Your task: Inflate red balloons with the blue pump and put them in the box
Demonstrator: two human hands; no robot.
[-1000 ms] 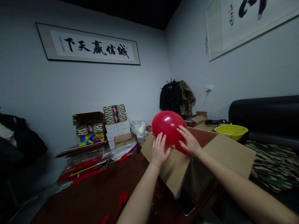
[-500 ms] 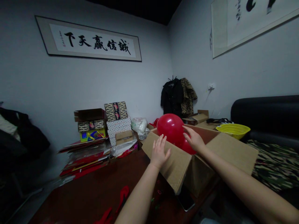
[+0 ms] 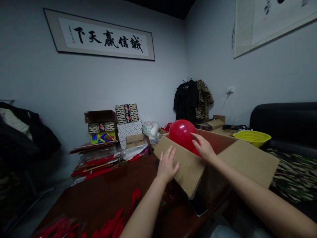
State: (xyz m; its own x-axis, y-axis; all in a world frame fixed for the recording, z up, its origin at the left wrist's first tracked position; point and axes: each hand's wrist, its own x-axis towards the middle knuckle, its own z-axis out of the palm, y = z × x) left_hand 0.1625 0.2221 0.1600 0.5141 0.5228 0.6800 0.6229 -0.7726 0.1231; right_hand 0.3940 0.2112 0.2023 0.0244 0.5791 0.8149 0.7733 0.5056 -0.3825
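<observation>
Over cardboard box (image 3: 244,162) | left grip (image 3: 167,165) open | right grip (image 3: 204,147) open against red balloon (image 3: 182,134) | yellow bowl (image 3: 252,138) beyond

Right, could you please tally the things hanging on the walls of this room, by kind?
Framed black-on-white calligraphy pieces: 2
Black hanging jacket: 1
Leopard-print hanging jacket: 1
Total: 4

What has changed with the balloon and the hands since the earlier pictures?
The red balloon has sunk lower into the cardboard box. The left hand has let go of it and moved down to the box's near flap. The right hand stays at the balloon; the box stays open.
</observation>
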